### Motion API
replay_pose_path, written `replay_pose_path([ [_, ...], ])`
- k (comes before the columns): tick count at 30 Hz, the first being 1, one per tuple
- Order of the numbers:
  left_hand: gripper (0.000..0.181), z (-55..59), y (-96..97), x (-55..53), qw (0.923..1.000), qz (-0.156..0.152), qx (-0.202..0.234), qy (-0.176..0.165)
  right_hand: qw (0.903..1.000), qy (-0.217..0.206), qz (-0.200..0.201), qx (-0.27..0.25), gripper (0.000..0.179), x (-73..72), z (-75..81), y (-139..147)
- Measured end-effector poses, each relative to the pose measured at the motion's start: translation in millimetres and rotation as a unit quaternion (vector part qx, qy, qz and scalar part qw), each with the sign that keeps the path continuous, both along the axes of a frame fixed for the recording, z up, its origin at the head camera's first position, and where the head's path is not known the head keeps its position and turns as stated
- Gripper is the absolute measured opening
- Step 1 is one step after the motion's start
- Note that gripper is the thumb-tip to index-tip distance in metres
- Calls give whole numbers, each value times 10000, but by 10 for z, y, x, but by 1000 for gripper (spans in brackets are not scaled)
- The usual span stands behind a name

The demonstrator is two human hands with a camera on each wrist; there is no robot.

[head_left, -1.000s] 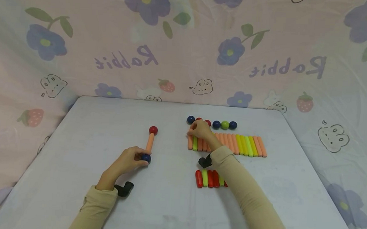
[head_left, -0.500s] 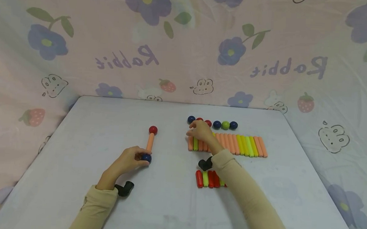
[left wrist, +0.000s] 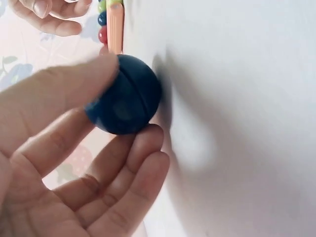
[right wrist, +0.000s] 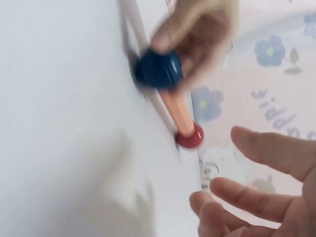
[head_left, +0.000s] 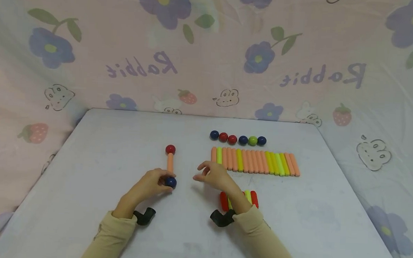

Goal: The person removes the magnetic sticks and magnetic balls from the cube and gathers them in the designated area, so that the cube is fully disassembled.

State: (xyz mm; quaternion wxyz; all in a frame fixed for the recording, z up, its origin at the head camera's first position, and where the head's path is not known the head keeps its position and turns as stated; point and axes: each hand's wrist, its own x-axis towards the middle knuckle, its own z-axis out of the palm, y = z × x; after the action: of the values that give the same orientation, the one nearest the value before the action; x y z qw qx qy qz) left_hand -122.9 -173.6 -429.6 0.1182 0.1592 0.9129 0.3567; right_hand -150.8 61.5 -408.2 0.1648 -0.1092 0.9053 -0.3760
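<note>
My left hand (head_left: pixel 153 184) pinches a dark blue ball (left wrist: pixel 127 96) between thumb and fingers, low over the white table. From that ball an orange stick (head_left: pixel 170 164) runs away from me to a red ball (head_left: pixel 170 149) at its far end. The right wrist view shows the same line of blue ball (right wrist: pixel 159 69), orange stick (right wrist: pixel 178 113) and red ball (right wrist: pixel 190 136). My right hand (head_left: pixel 215 177) holds nothing; its fingers are spread and relaxed, to the right of the blue ball and just in front of the stick row.
A row of orange, yellow and green sticks (head_left: pixel 255 162) lies right of centre. Behind it sits a line of blue, red and green balls (head_left: pixel 232 139). Short red and yellow-green sticks (head_left: pixel 253 199) lie nearer me, partly hidden by my right wrist. A printed cloth hangs behind the table (head_left: pixel 313 226).
My right hand has come away from the left end of the stick row, toward me and to the left. The left hand, with the ball and stick, has shifted slightly right, and the stick stands straighter.
</note>
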Motion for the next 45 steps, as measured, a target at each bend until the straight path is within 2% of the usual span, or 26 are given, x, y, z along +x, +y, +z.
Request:
replay_pose_path([
  [6,38,38,82,54,9998,-173,-6,77,9983,99,341,-469,31,237,-127,-138],
  [10,34,47,154,88,9992,-237,-46,310,9970,43,332,-698,32,282,-177,-203],
  [15,30,30,221,126,9989,-276,39,387,9941,-263,327,-999,40,297,-247,-254],
  [22,27,-15,254,158,9982,-364,181,439,9978,302,252,-538,48,335,-282,-330],
  [28,27,0,231,125,9974,-401,301,513,9976,666,77,-175,42,360,-336,-379],
  [32,25,18,183,85,9975,-139,224,658,9984,548,-58,-143,37,349,-328,-367],
  [35,25,22,136,59,9954,220,96,927,9992,366,-63,-117,37,329,-314,-333],
  [40,26,21,31,40,9844,762,-62,1587,9997,201,104,82,38,287,-282,-274],
  [45,31,5,-39,16,9755,807,-126,2042,9996,6,183,202,37,254,-242,-222],
])
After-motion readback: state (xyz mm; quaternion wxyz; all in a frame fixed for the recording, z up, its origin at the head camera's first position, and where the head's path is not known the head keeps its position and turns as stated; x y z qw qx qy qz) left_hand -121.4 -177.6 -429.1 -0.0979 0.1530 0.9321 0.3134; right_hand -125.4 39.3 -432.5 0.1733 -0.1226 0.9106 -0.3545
